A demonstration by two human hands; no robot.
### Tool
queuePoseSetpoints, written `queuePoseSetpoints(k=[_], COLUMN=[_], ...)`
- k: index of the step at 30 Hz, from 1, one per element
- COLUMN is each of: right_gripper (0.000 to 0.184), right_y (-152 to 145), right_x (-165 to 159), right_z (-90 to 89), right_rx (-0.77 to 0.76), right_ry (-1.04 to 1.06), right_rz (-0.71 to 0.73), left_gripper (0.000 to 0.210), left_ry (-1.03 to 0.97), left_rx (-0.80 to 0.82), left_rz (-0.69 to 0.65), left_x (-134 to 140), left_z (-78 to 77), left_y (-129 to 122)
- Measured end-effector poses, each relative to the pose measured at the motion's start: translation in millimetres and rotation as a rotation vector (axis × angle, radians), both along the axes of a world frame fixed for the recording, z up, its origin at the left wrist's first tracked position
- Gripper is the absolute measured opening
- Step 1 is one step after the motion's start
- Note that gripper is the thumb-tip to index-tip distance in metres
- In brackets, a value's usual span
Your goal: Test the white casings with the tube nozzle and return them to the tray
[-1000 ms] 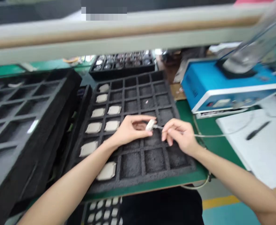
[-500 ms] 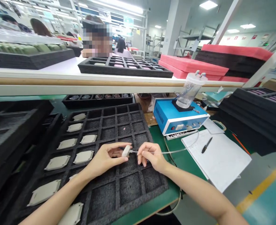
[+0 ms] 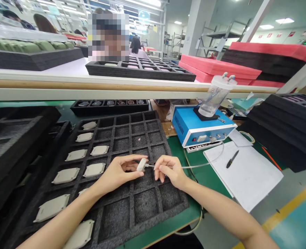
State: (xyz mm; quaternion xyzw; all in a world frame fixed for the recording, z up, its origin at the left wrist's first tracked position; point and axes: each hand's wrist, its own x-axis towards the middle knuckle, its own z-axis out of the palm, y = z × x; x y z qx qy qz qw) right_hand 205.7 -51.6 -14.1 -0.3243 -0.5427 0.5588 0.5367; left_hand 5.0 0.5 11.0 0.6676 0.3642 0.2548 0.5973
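My left hand (image 3: 125, 169) pinches a small off-white plastic casing (image 3: 142, 165) on edge between thumb and fingers, above the black foam tray (image 3: 116, 221). My right hand (image 3: 171, 170) is closed on a thin clear tube (image 3: 198, 166), whose tip meets the casing's side. That tube runs back to a blue box-shaped machine (image 3: 205, 126) with a clear cylinder (image 3: 212, 97) on top. Flat off-white casings (image 3: 66, 175) sit in the tray's left-hand compartments, some partly behind my left arm.
White paper (image 3: 242, 176) with a black pen (image 3: 232, 159) lies right of the machine. Stacked black foam trays (image 3: 285, 121) stand at the right, more foam trays (image 3: 15, 145) at the left. A shelf (image 3: 116, 93) crosses behind, holding filled trays and pink foam. A co-worker (image 3: 107, 38) is beyond it.
The view has shifted slightly, so most things sit a little further right in the picture. Both hands keep their holds on the casing and the tube, which still meet.
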Motion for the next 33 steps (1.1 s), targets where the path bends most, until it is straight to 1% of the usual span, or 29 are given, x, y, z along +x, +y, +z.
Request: queuePoseSetpoints(k=[11, 17, 24, 33], right_gripper=[0.016, 0.014, 0.015, 0.015], right_y=[-0.9, -0.7, -0.8, -0.8], right_x=[0.7, 0.7, 1.4, 1.1], right_z=[1.1, -0.2, -1.3, -2.0], right_rx=[-0.016, -0.001, -0.01, -0.003], right_ry=[-0.018, -0.005, -0.014, -0.007], right_rz=[-0.004, 0.005, 0.005, 0.004], left_gripper=[0.048, 0.05, 0.048, 0.048], left_ry=[0.006, 0.015, 0.011, 0.012], left_rx=[0.018, 0.019, 0.014, 0.019], left_rz=[0.009, 0.004, 0.019, 0.013], left_x=[0.5, 0.0, 1.4, 0.9], left_z=[0.9, 0.4, 3.0, 1.7], left_y=[-0.3, -0.3, -1.7, -1.2])
